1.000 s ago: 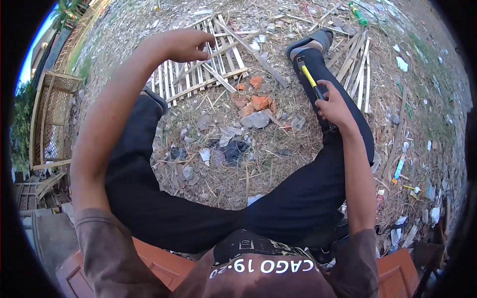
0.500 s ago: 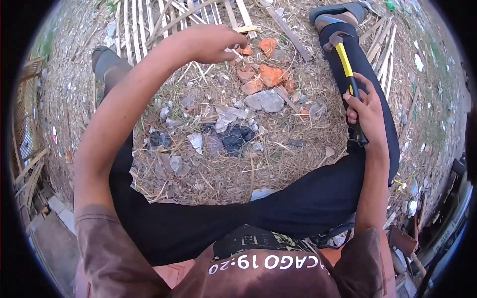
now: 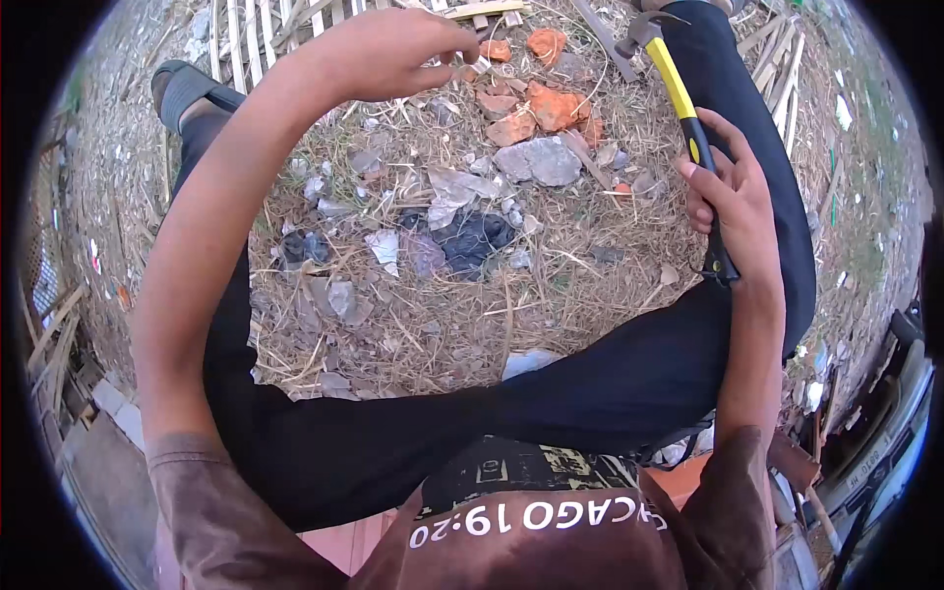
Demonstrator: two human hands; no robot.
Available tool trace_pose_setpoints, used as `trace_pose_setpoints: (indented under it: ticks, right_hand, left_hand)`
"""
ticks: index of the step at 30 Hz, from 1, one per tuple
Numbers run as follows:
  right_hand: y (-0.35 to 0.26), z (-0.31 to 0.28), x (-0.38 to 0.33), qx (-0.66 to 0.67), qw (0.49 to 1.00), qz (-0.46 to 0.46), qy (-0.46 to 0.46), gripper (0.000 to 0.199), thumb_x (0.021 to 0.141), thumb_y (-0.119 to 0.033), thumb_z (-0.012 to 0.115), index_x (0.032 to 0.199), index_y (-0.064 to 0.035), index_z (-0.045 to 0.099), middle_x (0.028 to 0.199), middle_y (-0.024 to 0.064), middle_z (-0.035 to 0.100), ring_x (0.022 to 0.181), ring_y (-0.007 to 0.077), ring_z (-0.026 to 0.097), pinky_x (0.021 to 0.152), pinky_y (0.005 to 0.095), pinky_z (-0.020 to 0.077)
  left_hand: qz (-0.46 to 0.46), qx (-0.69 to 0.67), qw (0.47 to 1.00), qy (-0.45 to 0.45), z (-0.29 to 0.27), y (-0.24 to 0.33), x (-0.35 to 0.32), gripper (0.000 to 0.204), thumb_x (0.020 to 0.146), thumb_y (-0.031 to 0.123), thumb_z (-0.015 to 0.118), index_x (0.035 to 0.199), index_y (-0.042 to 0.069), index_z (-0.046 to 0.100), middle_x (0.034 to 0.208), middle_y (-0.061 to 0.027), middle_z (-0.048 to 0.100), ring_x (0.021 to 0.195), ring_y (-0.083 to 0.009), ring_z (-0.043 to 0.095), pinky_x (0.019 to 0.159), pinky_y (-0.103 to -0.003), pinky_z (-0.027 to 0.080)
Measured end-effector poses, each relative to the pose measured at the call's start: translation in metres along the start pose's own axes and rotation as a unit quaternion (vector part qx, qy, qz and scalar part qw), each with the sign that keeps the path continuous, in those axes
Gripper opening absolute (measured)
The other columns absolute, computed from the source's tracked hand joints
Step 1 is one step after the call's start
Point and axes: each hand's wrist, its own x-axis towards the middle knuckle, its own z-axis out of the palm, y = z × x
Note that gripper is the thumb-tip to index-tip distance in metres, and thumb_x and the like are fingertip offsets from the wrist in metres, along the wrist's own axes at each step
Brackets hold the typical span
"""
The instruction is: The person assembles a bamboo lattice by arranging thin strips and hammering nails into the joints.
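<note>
Head view: at the right of the frame, the right hand (image 3: 737, 202) grips a claw hammer with a grey metal head and a yellow-and-black handle (image 3: 673, 84). Its fingers are wrapped round the black grip, and the thumb lies along the handle. The hammer tilts up and to the left, its head at the upper right of the frame, beside the black trouser leg (image 3: 762, 157).

At the upper left of centre, the left hand (image 3: 393, 57) hangs with its fingers half bent and the thumb apart from the forefinger, a gap showing between them. The other fingers are mostly hidden, so I cannot tell whether they hold anything small.

Nearest that hand, just to its right, lie broken orange brick lumps (image 3: 559, 106); below them sits a flat grey stone slab (image 3: 539, 160). Pale wooden slats (image 3: 264, 39) fill the upper left of the straw-covered ground (image 3: 442, 324).
</note>
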Motion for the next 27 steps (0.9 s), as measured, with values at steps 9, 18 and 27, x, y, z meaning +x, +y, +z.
trace_pose_setpoints:
  ticks: [9, 18, 27]
  right_hand:
    - [-0.013, 0.017, -0.001, 0.064, 0.996, -0.039, 0.052, 0.062, 0.084, -0.002, 0.065, 0.136, 0.0069, 0.034, 0.081, 0.0031, 0.049, 0.054, 0.0048, 0.044, 0.045, 0.0202, 0.0348]
    - [-0.002, 0.004, -0.014, 0.11, 0.988, -0.064, 0.083, 0.062, 0.085, 0.003, 0.061, 0.14, 0.0087, 0.034, 0.09, 0.005, 0.054, 0.054, 0.0042, 0.046, 0.046, 0.0206, 0.0373]
    - [0.027, -0.013, -0.008, 0.088, 0.992, -0.037, 0.081, 0.061, 0.086, 0.004, 0.059, 0.141, 0.007, 0.034, 0.087, 0.0039, 0.053, 0.053, 0.0042, 0.046, 0.044, 0.0207, 0.0369]
  left_hand:
    - [-0.07, 0.022, 0.997, 0.0, -0.04, -0.018, 0.012, 0.027, 0.091, 0.02, 0.057, 0.115, 0.008, 0.06, 0.103, -0.0141, 0.066, 0.096, -0.0296, 0.063, 0.086, -0.041, 0.05]
    - [-0.094, -0.082, 0.992, 0.028, 0.015, 0.008, 0.042, 0.029, 0.089, 0.024, 0.057, 0.115, 0.014, 0.061, 0.106, -0.0117, 0.066, 0.1, -0.0285, 0.063, 0.087, -0.04, 0.051]
    - [-0.301, -0.227, 0.906, 0.191, 0.079, 0.067, 0.165, 0.049, 0.084, 0.031, 0.061, 0.123, 0.004, 0.049, 0.106, -0.0212, 0.062, 0.1, -0.0361, 0.062, 0.085, -0.046, 0.049]
